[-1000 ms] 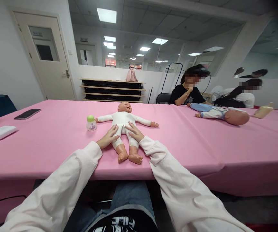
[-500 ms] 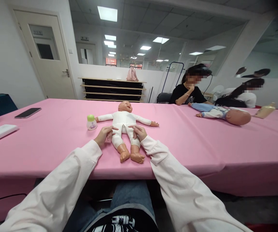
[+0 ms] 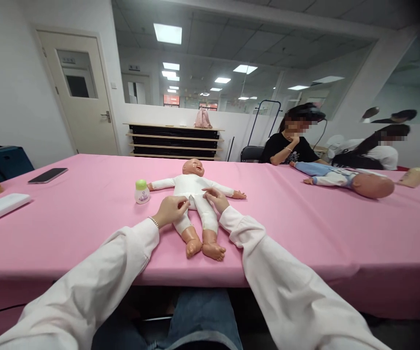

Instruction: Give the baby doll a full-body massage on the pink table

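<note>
A baby doll [image 3: 194, 187] in a white suit lies on its back on the pink table [image 3: 86, 218], arms spread, bare feet toward me. My left hand [image 3: 169, 210] rests at the doll's hip with the fingers curled and pinching the white cloth. My right hand [image 3: 215, 199] is on the other side of the hips, fingers bent and pinching the cloth too. A small white bottle with a green cap [image 3: 141, 191] stands just left of the doll's arm.
A phone [image 3: 47, 175] and a white flat device [image 3: 0, 208] lie at the far left. A second doll [image 3: 344, 179] lies at the right, near two seated people [image 3: 293, 143]. A yellowish bottle [image 3: 416, 176] lies at the far right. Shelves and a door are behind.
My hands went from lying flat on the doll's thighs to curled, pinching its suit at the hips. The camera has shifted slightly, so the scene sits lower and further right.
</note>
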Available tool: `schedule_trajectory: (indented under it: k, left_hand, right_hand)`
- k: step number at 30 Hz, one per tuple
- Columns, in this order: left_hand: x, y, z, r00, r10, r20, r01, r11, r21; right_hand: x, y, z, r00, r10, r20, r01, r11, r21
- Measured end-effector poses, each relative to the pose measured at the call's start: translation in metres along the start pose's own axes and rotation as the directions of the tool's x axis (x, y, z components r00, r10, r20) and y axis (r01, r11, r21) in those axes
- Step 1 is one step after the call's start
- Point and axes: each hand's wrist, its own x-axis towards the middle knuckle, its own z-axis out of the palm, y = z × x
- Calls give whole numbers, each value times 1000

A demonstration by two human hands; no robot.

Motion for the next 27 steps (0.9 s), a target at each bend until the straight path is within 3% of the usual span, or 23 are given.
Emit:
schedule_trajectory:
  k: [3, 7, 12, 16, 18, 20, 24, 27]
  left_hand:
    - [22, -8, 3, 993, 69, 96, -74, 996, 55]
    - [38, -19, 14, 964, 180, 196, -175, 984, -45]
    - [45, -14, 22, 897, 350, 270, -340, 937, -83]
    - [59, -7, 23, 822, 471, 320, -472, 878, -78]
    - [67, -8, 26, 785, 515, 345, -523, 849, -77]
    - [74, -15, 29, 786, 508, 352, -508, 856, -101]
    - [85, -46, 34, 882, 337, 329, -301, 941, -155]
    - [91, -82, 32, 947, 137, 292, -115, 989, -91]
  right_hand:
    - [23, -7, -6, 981, -14, 196, 39, 991, -126]
    - [54, -7, -4, 895, -6, 446, 114, 970, -215]
    - [84, 8, 16, 788, -39, 615, 176, 970, -165]
    - [107, 16, 35, 725, -40, 687, 304, 914, -267]
    - [117, 19, 40, 724, -44, 688, 366, 870, -329]
    - [125, 24, 39, 742, -68, 667, 394, 849, -352]
    - [131, 46, 20, 843, -192, 502, 388, 863, -323]
    - [126, 67, -4, 886, -250, 391, 399, 840, -367]
